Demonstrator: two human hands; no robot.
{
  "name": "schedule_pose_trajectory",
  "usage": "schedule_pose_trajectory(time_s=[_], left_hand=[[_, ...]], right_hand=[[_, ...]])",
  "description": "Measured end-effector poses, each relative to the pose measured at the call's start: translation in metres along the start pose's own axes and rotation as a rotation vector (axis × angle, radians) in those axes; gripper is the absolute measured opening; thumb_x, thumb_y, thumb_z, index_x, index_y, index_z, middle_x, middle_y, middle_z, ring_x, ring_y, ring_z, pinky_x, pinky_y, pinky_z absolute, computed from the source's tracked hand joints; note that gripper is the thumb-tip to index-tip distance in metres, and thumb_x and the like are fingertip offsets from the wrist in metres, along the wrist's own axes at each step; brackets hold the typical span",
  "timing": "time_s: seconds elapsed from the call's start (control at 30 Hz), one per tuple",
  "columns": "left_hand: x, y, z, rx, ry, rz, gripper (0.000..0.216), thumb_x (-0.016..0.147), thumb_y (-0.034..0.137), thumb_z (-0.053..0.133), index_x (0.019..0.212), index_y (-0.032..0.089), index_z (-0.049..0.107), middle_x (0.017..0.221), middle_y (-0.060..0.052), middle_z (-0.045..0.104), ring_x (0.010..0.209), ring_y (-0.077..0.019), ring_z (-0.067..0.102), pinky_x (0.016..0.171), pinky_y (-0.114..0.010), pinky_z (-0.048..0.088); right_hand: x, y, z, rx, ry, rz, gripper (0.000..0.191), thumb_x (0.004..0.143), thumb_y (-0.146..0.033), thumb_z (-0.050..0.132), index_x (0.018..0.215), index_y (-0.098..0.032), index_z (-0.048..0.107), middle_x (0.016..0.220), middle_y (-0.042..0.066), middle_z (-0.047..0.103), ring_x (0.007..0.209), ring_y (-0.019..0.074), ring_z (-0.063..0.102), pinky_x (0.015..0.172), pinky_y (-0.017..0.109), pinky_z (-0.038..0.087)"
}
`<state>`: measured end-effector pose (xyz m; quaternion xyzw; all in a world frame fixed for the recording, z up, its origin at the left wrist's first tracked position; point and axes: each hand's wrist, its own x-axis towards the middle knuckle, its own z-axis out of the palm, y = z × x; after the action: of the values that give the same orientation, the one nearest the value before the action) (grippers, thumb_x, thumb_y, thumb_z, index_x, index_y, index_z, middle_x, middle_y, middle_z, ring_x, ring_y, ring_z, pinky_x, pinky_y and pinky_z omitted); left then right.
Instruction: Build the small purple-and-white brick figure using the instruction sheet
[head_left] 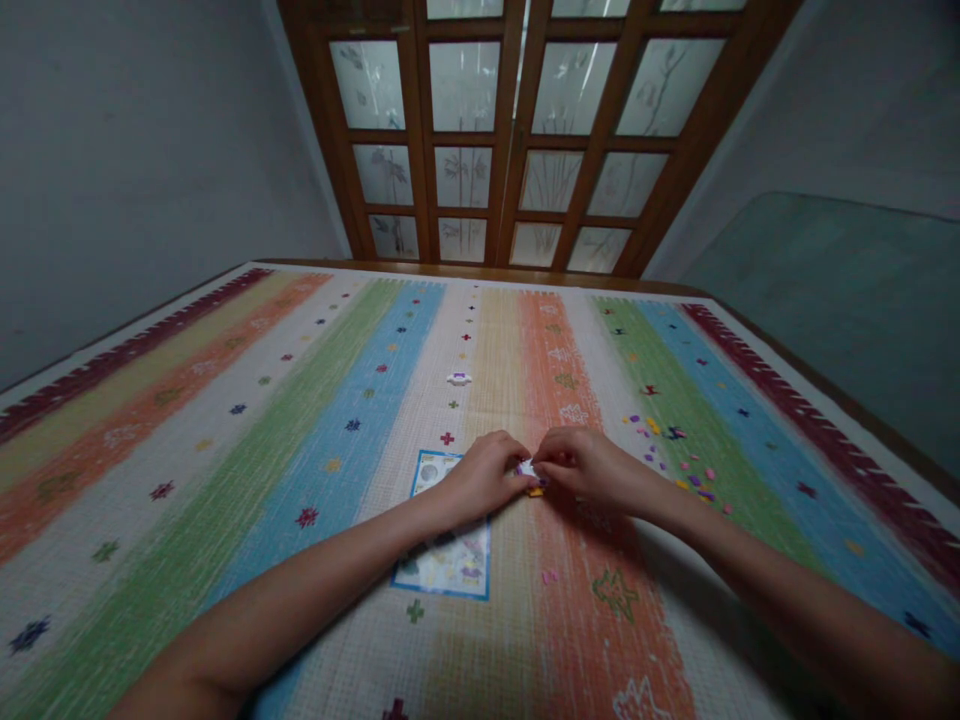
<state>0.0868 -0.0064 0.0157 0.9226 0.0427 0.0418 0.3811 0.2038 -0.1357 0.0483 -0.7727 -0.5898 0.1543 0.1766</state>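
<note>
Close together over the middle of the table, my two hands meet around a small white toy block piece (528, 468) with bits of purple. My left hand (489, 474) pinches it from the left between thumb and fingers. From the other side, the bent fingers of my right hand (583, 462) press on it, thumb and forefinger together. Just under it shows a yellow piece (535, 492); whether it is attached I cannot tell. Partly beneath my left hand and wrist lies a printed sheet with a blue border (450, 575). A pink piece (550, 577) rests nearer to me.
Several loose pink, purple and yellow pieces (694, 480) are scattered right of my right hand. Farther off sits a small white and purple piece (459, 379). A striped cloth (300, 400) covers the table. Wooden doors with glass panes (480, 130) stand behind it.
</note>
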Motion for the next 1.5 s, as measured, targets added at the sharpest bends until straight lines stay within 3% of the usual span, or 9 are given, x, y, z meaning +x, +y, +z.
schedule_pose_trajectory(time_s=[0.33, 0.67, 1.0, 1.23, 1.5], left_hand=[[0.0, -0.002, 0.001, 0.001, 0.018, 0.012, 0.024, 0.08, 0.038, 0.06, 0.086, 0.016, 0.067, 0.08, -0.008, 0.063, 0.074, -0.0197, 0.054, 0.068, -0.034, 0.043], [0.0, -0.004, 0.003, -0.023, 0.031, 0.009, 0.029, 0.08, 0.041, 0.061, 0.085, 0.014, 0.068, 0.078, -0.009, 0.063, 0.071, -0.0189, 0.053, 0.065, -0.033, 0.042], [0.001, -0.004, 0.005, -0.056, 0.065, -0.019, 0.023, 0.075, 0.036, 0.068, 0.082, 0.014, 0.07, 0.074, -0.005, 0.062, 0.067, -0.0156, 0.052, 0.061, -0.028, 0.038], [0.001, -0.001, 0.003, -0.077, 0.066, -0.033, 0.019, 0.074, 0.034, 0.069, 0.079, 0.015, 0.07, 0.072, -0.004, 0.062, 0.065, -0.0151, 0.052, 0.06, -0.027, 0.037], [0.002, -0.005, 0.005, -0.115, 0.069, -0.02, 0.02, 0.074, 0.034, 0.069, 0.083, 0.016, 0.071, 0.079, -0.006, 0.066, 0.069, -0.0159, 0.055, 0.063, -0.028, 0.039]], right_hand=[[0.005, 0.007, 0.004, 0.208, -0.044, 0.111, 0.014, 0.075, -0.013, 0.055, 0.069, -0.014, 0.067, 0.055, 0.0, 0.062, 0.049, 0.0101, 0.053, 0.049, 0.021, 0.036], [0.017, 0.014, 0.003, 0.289, -0.166, 0.184, 0.009, 0.071, -0.012, 0.056, 0.065, -0.013, 0.063, 0.064, 0.004, 0.066, 0.06, 0.0133, 0.057, 0.055, 0.023, 0.04], [0.028, 0.014, -0.004, 0.321, -0.309, 0.286, 0.008, 0.065, -0.012, 0.058, 0.057, -0.016, 0.056, 0.053, -0.002, 0.056, 0.051, 0.0095, 0.046, 0.049, 0.021, 0.032], [0.032, 0.016, -0.004, 0.267, -0.306, 0.28, 0.016, 0.062, -0.013, 0.061, 0.054, -0.017, 0.048, 0.048, -0.006, 0.046, 0.048, 0.0078, 0.039, 0.045, 0.021, 0.026], [0.031, 0.024, -0.004, 0.48, -0.305, 0.274, 0.017, 0.062, -0.02, 0.064, 0.054, -0.018, 0.049, 0.054, -0.003, 0.054, 0.051, 0.0092, 0.045, 0.049, 0.022, 0.031]])
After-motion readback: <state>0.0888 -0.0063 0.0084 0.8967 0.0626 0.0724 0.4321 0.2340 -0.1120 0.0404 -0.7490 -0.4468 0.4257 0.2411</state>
